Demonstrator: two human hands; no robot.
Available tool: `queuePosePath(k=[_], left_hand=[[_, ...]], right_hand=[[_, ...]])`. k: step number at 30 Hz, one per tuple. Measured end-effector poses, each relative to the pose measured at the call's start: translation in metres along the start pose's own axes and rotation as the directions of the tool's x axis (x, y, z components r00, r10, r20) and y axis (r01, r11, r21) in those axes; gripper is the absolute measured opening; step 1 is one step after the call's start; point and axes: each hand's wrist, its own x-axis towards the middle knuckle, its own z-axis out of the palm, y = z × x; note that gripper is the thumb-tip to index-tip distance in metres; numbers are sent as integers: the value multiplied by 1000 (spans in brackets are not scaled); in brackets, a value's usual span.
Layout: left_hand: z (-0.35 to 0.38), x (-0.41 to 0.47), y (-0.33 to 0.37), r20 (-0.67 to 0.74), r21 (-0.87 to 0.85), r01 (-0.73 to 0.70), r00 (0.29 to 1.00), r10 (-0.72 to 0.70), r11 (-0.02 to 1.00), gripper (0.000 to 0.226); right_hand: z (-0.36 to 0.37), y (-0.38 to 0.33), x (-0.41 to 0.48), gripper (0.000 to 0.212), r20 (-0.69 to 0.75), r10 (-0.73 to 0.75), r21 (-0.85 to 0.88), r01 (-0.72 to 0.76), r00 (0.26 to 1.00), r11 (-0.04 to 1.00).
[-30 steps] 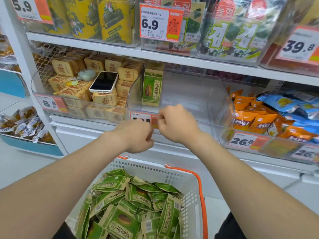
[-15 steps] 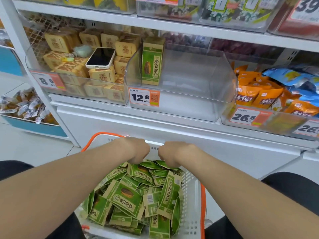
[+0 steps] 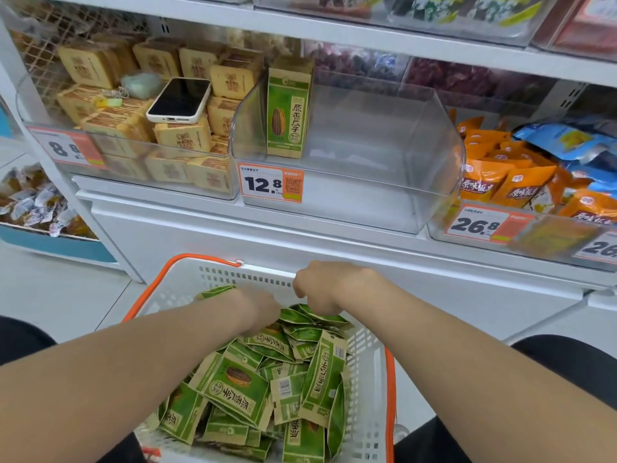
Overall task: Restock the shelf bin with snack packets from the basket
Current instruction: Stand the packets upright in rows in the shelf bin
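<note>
Where the shelf starts at the left, a clear bin of tan packets [image 3: 100, 66] carries a white-cased phone [image 3: 180, 100] lying screen up on the top layer, and an 8.8 price tag [image 3: 66, 148] hangs on the bin's front. Lower down, the left hand [image 3: 257, 309] is sunk knuckles-up into the heap of green snack packets [image 3: 240, 385] that fills the white, orange-handled basket [image 3: 213, 279] below the shelf. Its fingers are buried among the packets, so I cannot tell whether they grip one. Above, a single green packet [image 3: 288, 108] stands upright against the left wall of the clear shelf bin [image 3: 417, 162], the only one in it, over a 12.8 price tag [image 3: 270, 183]. The right hand [image 3: 320, 289] hangs by the basket's far rim, just above the heap, fingers curled under; whether they pinch anything cannot be seen. Farthest right, orange packets [image 3: 487, 182] and blue packets [image 3: 564, 142] crowd the next bin, behind a 26.8 price tag [image 3: 475, 225].
</note>
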Motion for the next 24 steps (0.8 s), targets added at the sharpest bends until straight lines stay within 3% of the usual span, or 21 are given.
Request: queuePosePath(k=[5, 11, 16, 21, 24], left_hand=[[-11, -1, -16, -202, -220, -12, 979, -34, 975, 25], [-21, -11, -40, -333, -584, -15, 916, -223, 812, 25], [-29, -27, -57, -288, -801, -47, 905, -314, 597, 27], [-39, -41, -59, -222, -923, -52, 882, -415, 382, 50], [-44, -45, -55, -139, -987, -83, 879, -455, 140, 42]], right_hand=[[-7, 9, 3, 45, 50, 18, 13, -19, 999, 1000], [-18, 19, -5, 43, 100, 93, -26, -91, 991, 995], [-24, 17, -16, 59, 111, 54, 9, -55, 992, 998], [-22, 14, -16, 66, 97, 36, 0, -36, 995, 999], [-19, 15, -14, 104, 114, 48, 84, -58, 992, 995]])
